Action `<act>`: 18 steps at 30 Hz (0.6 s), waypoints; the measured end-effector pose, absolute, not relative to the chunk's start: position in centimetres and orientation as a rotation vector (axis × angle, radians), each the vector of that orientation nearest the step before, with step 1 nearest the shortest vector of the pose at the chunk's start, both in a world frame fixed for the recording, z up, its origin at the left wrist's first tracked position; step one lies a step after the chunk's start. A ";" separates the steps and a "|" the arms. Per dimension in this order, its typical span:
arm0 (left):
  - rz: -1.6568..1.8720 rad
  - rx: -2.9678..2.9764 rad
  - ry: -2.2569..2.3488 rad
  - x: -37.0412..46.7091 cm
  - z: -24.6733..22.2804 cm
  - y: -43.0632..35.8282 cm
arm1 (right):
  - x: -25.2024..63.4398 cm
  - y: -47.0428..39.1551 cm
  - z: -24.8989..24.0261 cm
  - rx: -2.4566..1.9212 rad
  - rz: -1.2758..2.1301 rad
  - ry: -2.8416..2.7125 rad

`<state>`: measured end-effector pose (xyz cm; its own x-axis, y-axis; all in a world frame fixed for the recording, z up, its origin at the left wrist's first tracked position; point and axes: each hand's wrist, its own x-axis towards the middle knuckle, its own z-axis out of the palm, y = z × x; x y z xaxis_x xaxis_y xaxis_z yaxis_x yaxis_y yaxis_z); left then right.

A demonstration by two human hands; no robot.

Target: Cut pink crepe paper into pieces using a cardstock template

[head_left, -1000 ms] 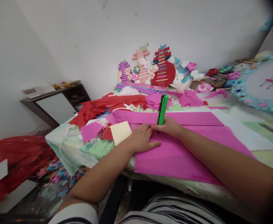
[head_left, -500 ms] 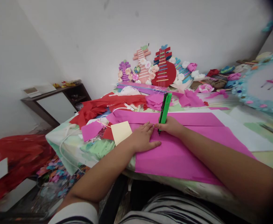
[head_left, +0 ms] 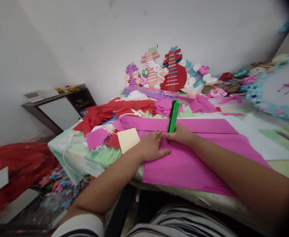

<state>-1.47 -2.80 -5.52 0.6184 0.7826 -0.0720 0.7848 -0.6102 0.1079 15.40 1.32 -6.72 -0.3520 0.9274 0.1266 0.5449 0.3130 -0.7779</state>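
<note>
A large magenta sheet [head_left: 203, 164] lies across the table's front, with a long straight slit or fold line along its upper part. My left hand [head_left: 153, 146] rests flat on the sheet with fingers stretched and thumb apart. Just to its right, my right hand [head_left: 180, 134] is closed round a green and black utility knife [head_left: 174, 115]. The knife stands nearly upright, its dark tip down at the sheet near the line. Whether the tip pierces the sheet I cannot tell. A cream square of paper [head_left: 129, 140] lies beside my left wrist.
Red crepe paper [head_left: 124, 106] and magenta scraps [head_left: 97, 138] lie left and behind. Decorated paper guitars [head_left: 175, 77] lean on the wall. White paper [head_left: 270, 144] extends under the sheet at right. A dark cabinet [head_left: 57, 110] stands left; a red plastic bag [head_left: 18, 158] lies low left.
The utility knife has tilted slightly and its top has dipped a little in my right hand. My left hand stays pressed on the sheet in the same place.
</note>
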 end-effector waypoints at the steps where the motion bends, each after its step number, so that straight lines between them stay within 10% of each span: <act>1: -0.026 2.710 1.318 -1.5 -5.6 -2.7 | 15.5 1.4 -6.7 -1.287 0.880 -1.984; 18: 0.001 2.723 1.314 -1.5 -5.9 -2.6 | 15.7 1.4 -6.7 -1.190 0.984 -2.030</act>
<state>-1.55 -2.64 -5.85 0.6238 0.7800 -0.0505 0.7799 -0.6169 0.1061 15.67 1.36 -6.74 -0.4322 0.8945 0.1142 0.4645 0.3293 -0.8221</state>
